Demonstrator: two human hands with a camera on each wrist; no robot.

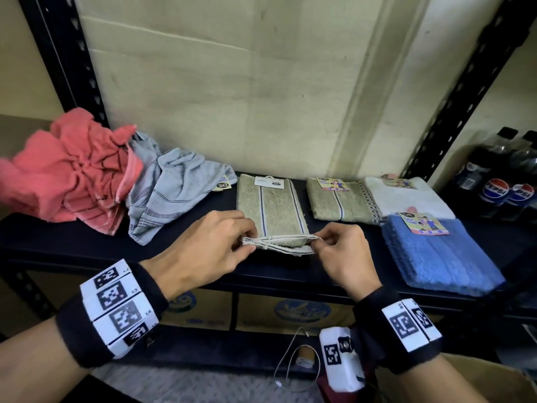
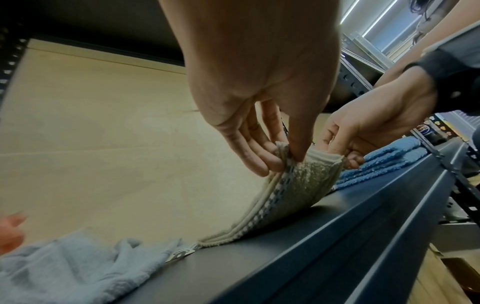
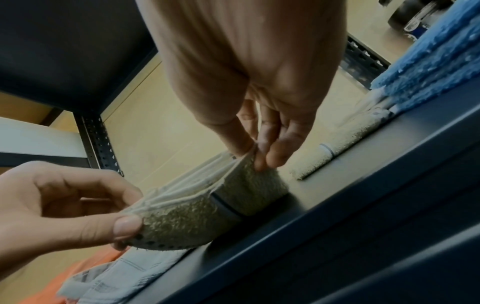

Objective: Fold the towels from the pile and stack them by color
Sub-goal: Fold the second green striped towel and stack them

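I am partway through folding the olive-green striped towel (image 1: 270, 210): it lies lengthwise on the black shelf (image 1: 87, 242), running away from my fingers toward the wall, and I have its near edge lifted off the surface. My left hand (image 1: 209, 245) pinches the left corner of that edge between thumb and fingers (image 2: 259, 162), and my right hand (image 1: 343, 248) pinches the right corner the same way, so the layered hem is stretched taut between the two grips. Left of my left fingers lies the unfolded pile, a crumpled grey-blue towel (image 1: 174, 193) nearest and a bunched coral-red towel (image 1: 69, 173) beyond it. Right of my right fingers sit the finished ones: a folded olive towel (image 1: 340, 205), a folded white towel (image 1: 406, 196) behind, and a folded blue towel (image 1: 436, 254) close to the shelf's front edge. I judge the step in hand to be the crosswise fold of this towel. The next move calls for carrying both corners forward together, level with each other, and laying them on the far edge under the paper tag (image 1: 268, 181), then smoothing the fold flat. After that it should go on the matching olive towel to my right, edges squared.
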